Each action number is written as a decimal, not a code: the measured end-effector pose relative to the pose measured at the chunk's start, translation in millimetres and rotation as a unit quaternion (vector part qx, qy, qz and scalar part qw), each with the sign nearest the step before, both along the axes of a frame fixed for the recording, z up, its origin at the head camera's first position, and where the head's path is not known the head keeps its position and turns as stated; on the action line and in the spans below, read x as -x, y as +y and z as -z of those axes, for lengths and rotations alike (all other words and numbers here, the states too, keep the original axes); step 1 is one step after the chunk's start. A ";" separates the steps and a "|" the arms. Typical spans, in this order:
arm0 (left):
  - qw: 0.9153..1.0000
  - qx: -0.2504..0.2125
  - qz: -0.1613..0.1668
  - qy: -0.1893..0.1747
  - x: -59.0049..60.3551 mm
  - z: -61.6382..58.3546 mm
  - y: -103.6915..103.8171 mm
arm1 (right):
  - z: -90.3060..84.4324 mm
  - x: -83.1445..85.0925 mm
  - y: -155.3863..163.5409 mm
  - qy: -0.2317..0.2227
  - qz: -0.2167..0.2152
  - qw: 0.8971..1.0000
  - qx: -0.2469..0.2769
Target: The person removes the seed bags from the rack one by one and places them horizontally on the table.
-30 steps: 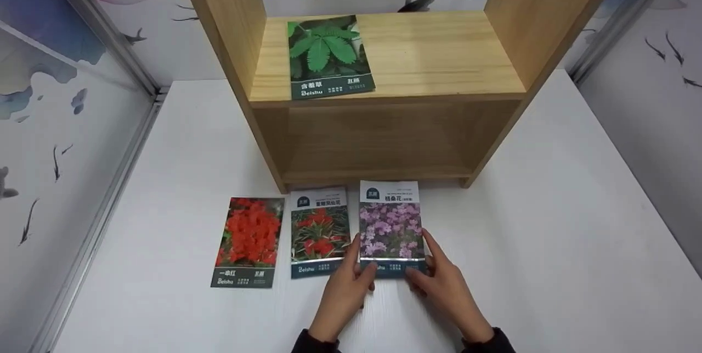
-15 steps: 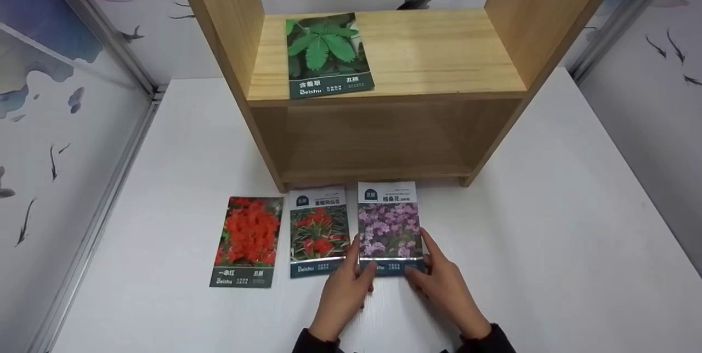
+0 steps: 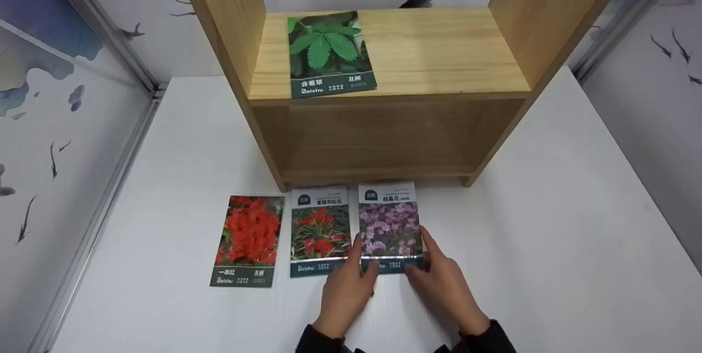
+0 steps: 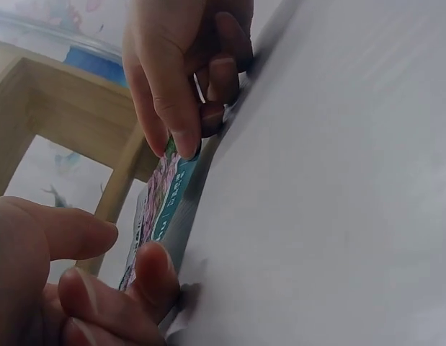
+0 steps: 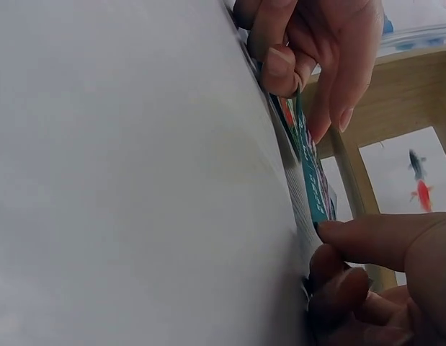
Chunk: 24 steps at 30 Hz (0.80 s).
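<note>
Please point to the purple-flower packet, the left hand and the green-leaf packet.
Purple-flower packet (image 3: 390, 228), head view: flower picture.
Left hand (image 3: 346, 288), head view: back of hand.
Green-leaf packet (image 3: 329, 53), head view: leaf picture.

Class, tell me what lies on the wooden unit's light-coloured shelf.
A green-leaf packet lies towards the left of the shelf. Whatever is directly beneath it is covered and cannot be seen.

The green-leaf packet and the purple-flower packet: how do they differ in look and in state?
The green-leaf packet lies untouched on the wooden shelf; the purple-flower packet is held by the left hand and right hand. The purple-flower packet has a white top band; the green-leaf packet's photo reaches its top edge. Both have a dark bottom band with pale print.
</note>
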<state>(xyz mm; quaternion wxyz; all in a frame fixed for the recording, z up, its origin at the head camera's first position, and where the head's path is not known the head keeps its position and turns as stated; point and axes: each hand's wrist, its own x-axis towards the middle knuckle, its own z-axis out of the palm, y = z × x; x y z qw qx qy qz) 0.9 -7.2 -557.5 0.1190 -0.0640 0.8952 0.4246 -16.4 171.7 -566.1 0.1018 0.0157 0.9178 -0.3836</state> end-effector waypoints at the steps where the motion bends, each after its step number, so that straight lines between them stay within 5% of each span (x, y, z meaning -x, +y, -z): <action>1: 1.000 0.005 0.001 0.000 -0.1 0.1 0.4 | 0.1 0.1 -0.1 0.001 -0.001 1.000 -0.007; 15: 1.000 0.009 0.025 -0.016 4.6 0.2 -0.2 | -1.2 -2.8 -2.4 0.021 -0.016 0.998 -0.061; 24: 0.999 0.041 0.007 -0.012 5.8 4.5 -0.5 | -3.1 -1.8 -5.8 0.012 -0.014 0.997 -0.076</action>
